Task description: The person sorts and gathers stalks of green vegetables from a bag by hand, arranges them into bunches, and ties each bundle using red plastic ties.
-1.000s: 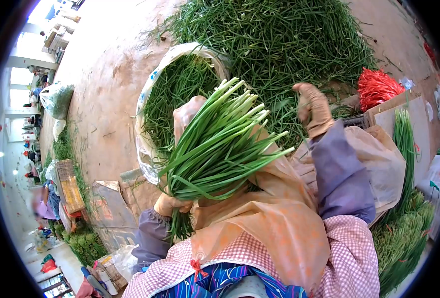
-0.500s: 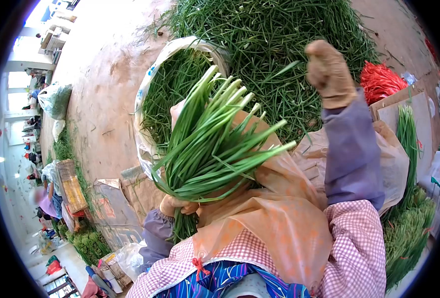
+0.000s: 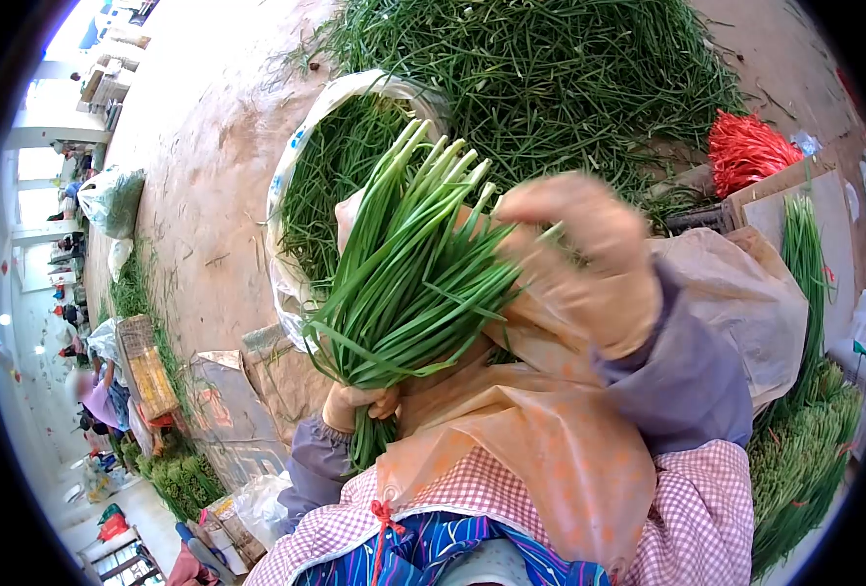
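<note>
My left hand (image 3: 362,405) is closed round the leafy lower part of a bunch of garlic chives (image 3: 408,283), in front of the apron. The pale stem ends fan upward and to the right. My gloved right hand (image 3: 584,259) is smeared by motion beside those stem ends, its fingers bent toward them. Whether it grips a stem cannot be made out. Behind the bunch stands a round container lined with white plastic (image 3: 291,166), with loose green leaves inside. A large heap of loose chives (image 3: 570,78) lies beyond both hands.
Red ties (image 3: 750,154) lie in a pile at the right, near a cardboard box edge (image 3: 794,190). Bundled chives (image 3: 804,469) stand at the lower right. A filled plastic bag (image 3: 112,203) sits on the floor at left; a person in purple (image 3: 101,398) is farther off.
My right hand has come down and left from over the heap to the stem ends of the bunch. The left hand keeps its hold, with the bunch slightly more upright.
</note>
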`<act>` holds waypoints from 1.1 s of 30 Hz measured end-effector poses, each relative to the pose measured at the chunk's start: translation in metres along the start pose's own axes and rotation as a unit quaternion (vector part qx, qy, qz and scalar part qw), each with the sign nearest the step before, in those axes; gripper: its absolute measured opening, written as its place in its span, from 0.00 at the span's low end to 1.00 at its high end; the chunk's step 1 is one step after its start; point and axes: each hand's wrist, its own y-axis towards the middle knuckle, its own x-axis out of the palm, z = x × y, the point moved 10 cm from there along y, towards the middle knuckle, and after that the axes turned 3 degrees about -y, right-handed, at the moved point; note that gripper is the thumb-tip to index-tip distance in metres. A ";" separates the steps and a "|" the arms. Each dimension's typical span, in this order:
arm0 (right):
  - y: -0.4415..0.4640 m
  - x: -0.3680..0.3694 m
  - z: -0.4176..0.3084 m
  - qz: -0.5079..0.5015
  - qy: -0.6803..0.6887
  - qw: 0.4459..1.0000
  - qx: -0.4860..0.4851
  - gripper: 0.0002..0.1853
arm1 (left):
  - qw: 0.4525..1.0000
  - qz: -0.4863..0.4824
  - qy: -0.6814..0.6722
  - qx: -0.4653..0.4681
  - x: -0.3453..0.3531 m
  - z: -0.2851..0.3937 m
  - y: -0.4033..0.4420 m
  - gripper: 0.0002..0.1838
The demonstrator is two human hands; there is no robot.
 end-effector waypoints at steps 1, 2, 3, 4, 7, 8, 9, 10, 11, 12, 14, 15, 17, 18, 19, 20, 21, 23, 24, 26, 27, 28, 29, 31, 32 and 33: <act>-0.009 0.031 0.003 -0.083 -0.038 0.995 0.037 0.18 | 1.000 0.003 0.010 0.004 0.001 -0.001 0.000 0.11; -0.015 0.057 0.011 -0.184 -0.092 0.971 0.124 0.22 | 1.000 0.003 0.018 0.011 0.001 -0.002 0.001 0.11; -0.021 0.073 0.019 -0.176 -0.010 0.972 0.155 0.23 | 1.000 0.006 0.027 0.009 -0.001 -0.005 0.001 0.11; -0.031 0.087 0.031 -0.181 0.042 0.964 0.189 0.21 | 0.999 0.009 0.036 0.007 -0.003 -0.007 0.000 0.12; -0.060 0.120 0.055 -0.205 0.192 0.899 0.336 0.18 | 0.999 0.012 0.033 -0.004 -0.008 -0.012 -0.004 0.13; -0.070 0.128 0.059 -0.174 0.301 0.856 0.383 0.18 | 1.000 0.010 0.027 -0.009 -0.008 -0.014 -0.004 0.13; -0.076 0.134 0.061 -0.139 0.403 0.800 0.423 0.18 | 1.000 0.012 0.022 0.000 -0.008 -0.012 -0.003 0.10; -0.073 0.132 0.057 -0.128 0.442 0.774 0.436 0.17 | 1.000 0.018 0.020 0.003 -0.009 -0.011 -0.002 0.09; -0.067 0.125 0.048 -0.118 0.480 0.745 0.448 0.17 | 1.000 0.024 0.017 0.006 -0.009 -0.011 -0.003 0.08; -0.064 0.123 0.043 -0.107 0.517 0.714 0.460 0.17 | 0.999 0.031 0.014 0.008 -0.010 -0.011 -0.003 0.07; -0.073 0.132 0.049 -0.105 0.505 0.711 0.479 0.18 | 0.999 0.042 0.022 -0.004 -0.011 -0.012 -0.005 0.06; -0.069 0.131 0.046 -0.091 0.524 0.709 0.463 0.19 | 0.998 0.049 0.027 -0.010 -0.012 -0.013 -0.006 0.06; -0.060 0.129 0.047 -0.044 0.505 0.748 0.429 0.16 | 0.998 0.053 0.038 -0.009 -0.016 -0.014 -0.007 0.06; -0.060 0.127 0.055 -0.061 0.437 0.800 0.406 0.16 | 0.997 0.056 0.044 -0.009 -0.018 -0.015 -0.007 0.06; -0.056 0.123 0.061 -0.076 0.365 0.846 0.380 0.15 | 0.998 0.054 0.031 -0.014 -0.019 -0.016 -0.008 0.06; -0.059 0.121 0.065 -0.093 0.339 0.853 0.385 0.12 | 0.998 0.053 0.018 -0.019 -0.019 -0.017 -0.008 0.06; -0.059 0.119 0.066 -0.109 0.312 0.859 0.390 0.10 | 0.998 0.052 0.004 -0.023 -0.018 -0.018 -0.008 0.06; -0.074 0.117 0.072 -0.094 0.368 0.802 0.461 0.08 | 0.997 0.074 0.006 -0.010 -0.015 -0.014 -0.008 0.07; -0.083 0.117 0.076 -0.085 0.393 0.770 0.495 0.07 | 0.996 0.085 0.007 -0.003 -0.013 -0.012 -0.007 0.07; -0.088 0.125 0.077 -0.052 0.525 0.707 0.472 0.05 | 0.996 0.089 0.011 -0.005 -0.013 -0.012 -0.007 0.07; -0.088 0.127 0.076 -0.054 0.575 0.678 0.454 0.04 | 0.996 0.086 0.014 -0.006 -0.014 -0.012 -0.006 0.07; -0.083 0.129 0.069 -0.056 0.623 0.648 0.435 0.05 | 0.997 0.081 0.015 -0.011 -0.016 -0.014 -0.006 0.07; -0.081 0.126 0.065 -0.063 0.619 0.649 0.438 0.06 | 0.997 0.077 0.017 -0.014 -0.018 -0.014 -0.005 0.07; -0.077 0.122 0.065 -0.111 0.561 0.678 0.462 0.09 | 0.997 0.067 0.015 -0.020 -0.020 -0.016 -0.004 0.07; -0.078 0.122 0.068 -0.135 0.529 0.691 0.473 0.10 | 0.998 0.063 0.014 -0.022 -0.020 -0.016 -0.004 0.07; -0.078 0.123 0.071 -0.145 0.502 0.715 0.465 0.14 | 0.998 0.057 0.015 -0.023 -0.021 -0.016 -0.003 0.07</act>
